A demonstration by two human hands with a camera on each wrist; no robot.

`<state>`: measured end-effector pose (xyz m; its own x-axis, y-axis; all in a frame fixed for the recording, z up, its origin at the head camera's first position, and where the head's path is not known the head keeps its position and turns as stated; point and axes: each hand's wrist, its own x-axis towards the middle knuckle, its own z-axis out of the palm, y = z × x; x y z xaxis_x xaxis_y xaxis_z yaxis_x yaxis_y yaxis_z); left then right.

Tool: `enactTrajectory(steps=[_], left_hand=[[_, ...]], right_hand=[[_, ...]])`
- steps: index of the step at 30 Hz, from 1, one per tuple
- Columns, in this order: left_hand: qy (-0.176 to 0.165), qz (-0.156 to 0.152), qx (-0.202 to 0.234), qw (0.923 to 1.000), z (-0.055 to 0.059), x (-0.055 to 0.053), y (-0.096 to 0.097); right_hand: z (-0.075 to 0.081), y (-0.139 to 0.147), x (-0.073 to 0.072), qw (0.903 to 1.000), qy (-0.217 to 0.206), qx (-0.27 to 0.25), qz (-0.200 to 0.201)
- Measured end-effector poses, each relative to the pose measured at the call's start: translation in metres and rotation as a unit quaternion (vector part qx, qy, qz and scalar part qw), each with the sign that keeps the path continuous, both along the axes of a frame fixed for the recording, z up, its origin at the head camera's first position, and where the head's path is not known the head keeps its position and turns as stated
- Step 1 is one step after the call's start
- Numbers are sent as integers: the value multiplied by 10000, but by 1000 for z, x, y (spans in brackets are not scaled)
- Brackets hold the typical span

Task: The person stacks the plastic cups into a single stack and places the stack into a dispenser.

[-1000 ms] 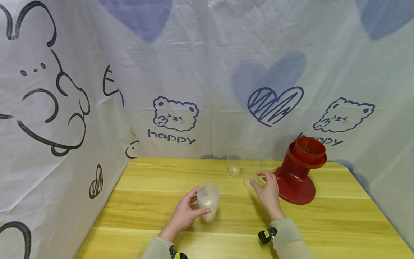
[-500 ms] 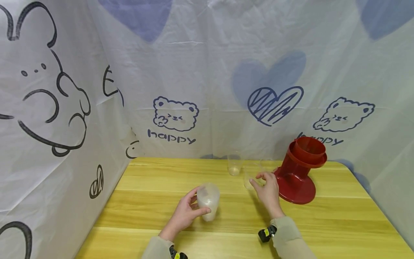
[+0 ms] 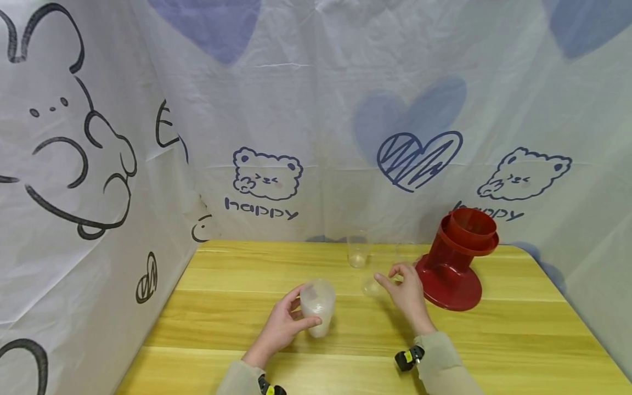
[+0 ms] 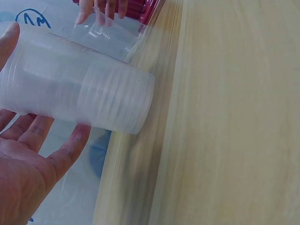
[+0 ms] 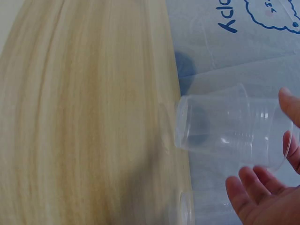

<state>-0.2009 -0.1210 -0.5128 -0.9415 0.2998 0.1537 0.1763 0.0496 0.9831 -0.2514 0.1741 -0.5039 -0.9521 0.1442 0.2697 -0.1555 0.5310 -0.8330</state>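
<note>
My left hand (image 3: 288, 321) grips a stack of nested clear plastic cups (image 3: 318, 307), thumb on the near side and fingers curled behind. In the left wrist view the stack (image 4: 79, 82) lies across the frame, its ribbed bottom end over the wooden table. My right hand (image 3: 406, 291) pinches a single clear plastic cup (image 3: 372, 286) near its rim, to the right of the stack. From the left wrist, that cup (image 4: 110, 40) shows under the right fingertips. The right wrist view has thumb and fingers (image 5: 255, 187) around the rim.
Another clear cup (image 3: 357, 257) stands near the table's back edge, and a further one (image 3: 407, 252) behind the right hand. A red plastic tube stand (image 3: 451, 280) with a round base is on the right. Printed white cloth (image 3: 340, 137) hangs behind the wooden table (image 3: 222, 307).
The right hand has moved slightly left and toward me, with the single cup shifting the same way. The left hand and its stack of cups stay in place.
</note>
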Motion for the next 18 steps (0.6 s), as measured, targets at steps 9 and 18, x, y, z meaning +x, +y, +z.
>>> enactTrajectory(steps=[9, 18], left_hand=[[20, -5, 65, 10000, 0, 1, 0], [20, -44, 88, 9999, -1, 0, 0]], right_hand=[[3, -4, 0, 9977, -127, -513, 427], [40, -13, 20, 9798, -252, -1411, 1395]])
